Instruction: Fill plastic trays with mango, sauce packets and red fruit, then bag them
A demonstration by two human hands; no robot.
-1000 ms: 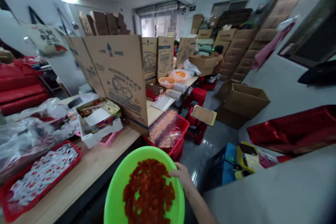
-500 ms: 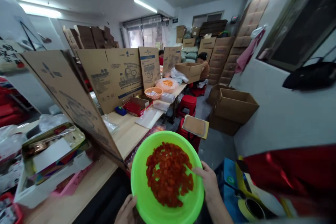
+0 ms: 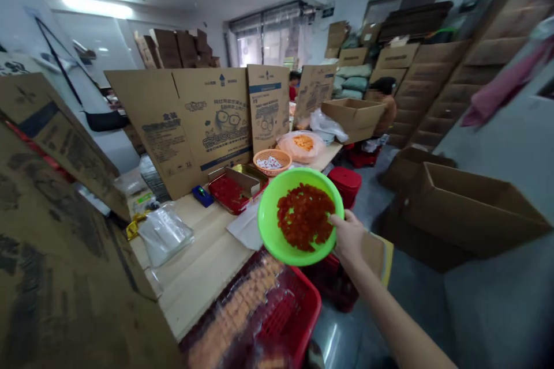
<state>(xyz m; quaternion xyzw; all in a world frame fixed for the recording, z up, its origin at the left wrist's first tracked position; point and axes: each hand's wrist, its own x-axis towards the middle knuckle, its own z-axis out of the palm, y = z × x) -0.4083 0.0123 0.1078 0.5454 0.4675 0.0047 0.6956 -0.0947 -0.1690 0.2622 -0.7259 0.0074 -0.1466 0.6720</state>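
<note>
My right hand [image 3: 348, 236] grips the near right rim of a bright green plastic bowl [image 3: 270, 228], arm stretched forward. The bowl holds a layer of red-orange dried fruit pieces [image 3: 305, 216] and hangs in the air over the edge of a long wooden table [image 3: 203, 259], tilted a little toward me. My left hand is out of view. Just beyond the bowl on the table lie a red tray [image 3: 229, 191] and an orange basket [image 3: 272, 160].
Upright cardboard dividers [image 3: 194, 121] split the table into stations. A red crate with wrapped orange goods [image 3: 259, 323] sits below the table edge. Red stools [image 3: 346, 181] and open cartons [image 3: 459, 213] stand on the floor at right. Two people sit at the far end.
I have moved forward along the table. The bowl went from close to my body, held by both hands, to arm's length in my right hand alone; my left hand left the view.
</note>
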